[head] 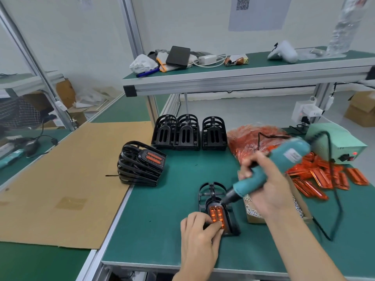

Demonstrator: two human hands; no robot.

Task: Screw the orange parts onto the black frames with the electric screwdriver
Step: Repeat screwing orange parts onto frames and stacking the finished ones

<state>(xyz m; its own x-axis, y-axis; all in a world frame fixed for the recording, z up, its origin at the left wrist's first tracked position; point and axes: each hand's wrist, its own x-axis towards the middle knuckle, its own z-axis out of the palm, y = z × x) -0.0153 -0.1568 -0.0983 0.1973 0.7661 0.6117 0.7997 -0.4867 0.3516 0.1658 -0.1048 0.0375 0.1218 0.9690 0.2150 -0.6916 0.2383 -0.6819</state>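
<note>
- Orange part (217,215) sits seated in a black frame (218,207) lying flat on the green counter (162,220), at about 6 o'clock from the standing frames.
- Left hand (197,238) presses on the near end of that frame, its grip pressed onto the orange part's lower edge with fingertips (217,227) touching it.
- Right hand (269,185) has its grip wrapped tight around the teal electric screwdriver (269,169), whose dark tip meets the frame's upper right corner, at 1 o'clock from the orange part.
- Cardboard box (253,214) at 3 o'clock from the frame holds small silvery screws (250,205); the right forearm hides most of it.
- Clear bag (253,136) at 1 o'clock is stuffed with orange pieces, blurred together and hard to make out singly.
- Loose orange parts (324,177) lie heaped on the counter at 3 o'clock, beside a pale green power unit (336,142).
- Empty black frames (188,132) stand in stacks at 12 o'clock.
- Finished stack (140,164) with an orange insert on top leans at 10 o'clock, at the edge of a cardboard sheet (67,179).
- Screwdriver's body is motion-blurred, and its black cord (336,199) loops toward 4 o'clock.
</note>
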